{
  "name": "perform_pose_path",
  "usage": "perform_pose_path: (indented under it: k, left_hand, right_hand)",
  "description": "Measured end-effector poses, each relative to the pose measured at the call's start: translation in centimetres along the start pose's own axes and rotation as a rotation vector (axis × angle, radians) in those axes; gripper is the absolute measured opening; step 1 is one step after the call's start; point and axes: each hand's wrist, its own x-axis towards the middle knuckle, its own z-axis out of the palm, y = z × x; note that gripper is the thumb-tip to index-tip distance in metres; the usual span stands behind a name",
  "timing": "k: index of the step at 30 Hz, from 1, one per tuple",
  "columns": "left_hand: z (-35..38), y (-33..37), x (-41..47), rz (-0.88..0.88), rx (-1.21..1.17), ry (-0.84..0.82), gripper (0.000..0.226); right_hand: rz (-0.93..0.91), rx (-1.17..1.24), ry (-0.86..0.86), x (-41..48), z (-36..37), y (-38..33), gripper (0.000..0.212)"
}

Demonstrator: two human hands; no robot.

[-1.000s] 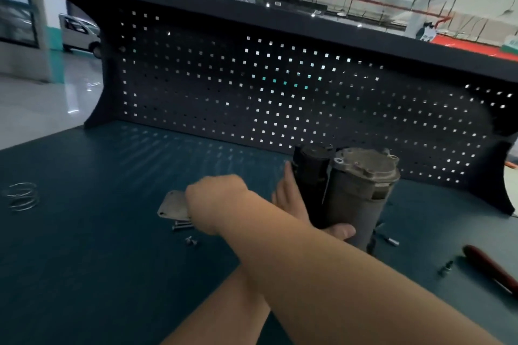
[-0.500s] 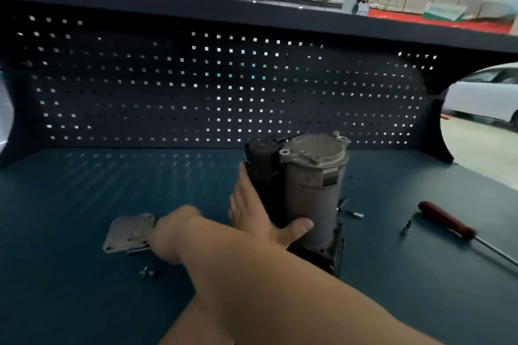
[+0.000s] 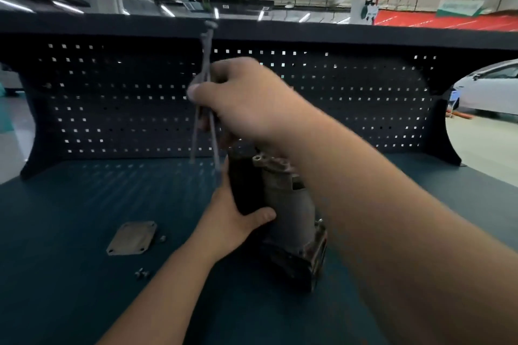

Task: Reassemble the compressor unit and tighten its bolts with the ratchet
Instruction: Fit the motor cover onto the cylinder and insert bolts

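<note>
The grey, cylindrical metal compressor unit (image 3: 283,204), with a black housing on its left side, is shown standing upright on its base near the middle of the dark teal table (image 3: 70,274). Its right side is hidden behind the right forearm, which crosses in front of it.

The compressor unit is steadied by the left hand (image 3: 229,221). The thumb (image 3: 265,216) is wrapped across the front of the black housing, and the fingers are curled round its far left edge.

The right hand (image 3: 246,98) is held in the air above and to the left of the unit's top, clear of the table. Its fingers are clenched on a small bundle of long thin metal bolts (image 3: 206,64). These are held roughly upright, with the heads uppermost and the lower ends splayed apart below the hand. Motion blur prevents their number from being told.

A flat, square grey metal cover plate (image 3: 131,238) with corner holes is seen lying on the table to the left of the unit, well apart from it. One small screw (image 3: 162,238) lies just beside the plate's right corner, and a pair of short screws (image 3: 142,273) lies nearer the viewer.

The table is backed by a dark perforated pegboard panel (image 3: 112,98). A white car (image 3: 487,89) is visible beyond its right end.
</note>
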Motion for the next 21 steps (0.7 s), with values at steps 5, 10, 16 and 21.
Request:
perform_pose_path:
  k: [5,10,16,21]
  left_hand:
    - [-0.2,1.0,0.3,-0.015,-0.018,-0.039,0.099]
    - [0.0,1.4,-0.1,-0.022,-0.001,-0.034,0.122]
    - [-0.1,1.5,0.0,-0.020,-0.007,-0.047,0.129]
    - [0.1,1.2,0.0,-0.013,-0.012,-0.025,0.130]
  right_hand:
    - [0.137,-0.043,0.081,-0.2,-5.7,0.9,0.017]
    - [0.185,-0.115,0.091,-0.6,-6.0,2.5,0.016]
    - [0.177,-0.055,0.179,-0.4,-6.1,2.2,0.011]
    - [0.142,-0.214,0.130,-0.4,-5.1,2.0,0.009]
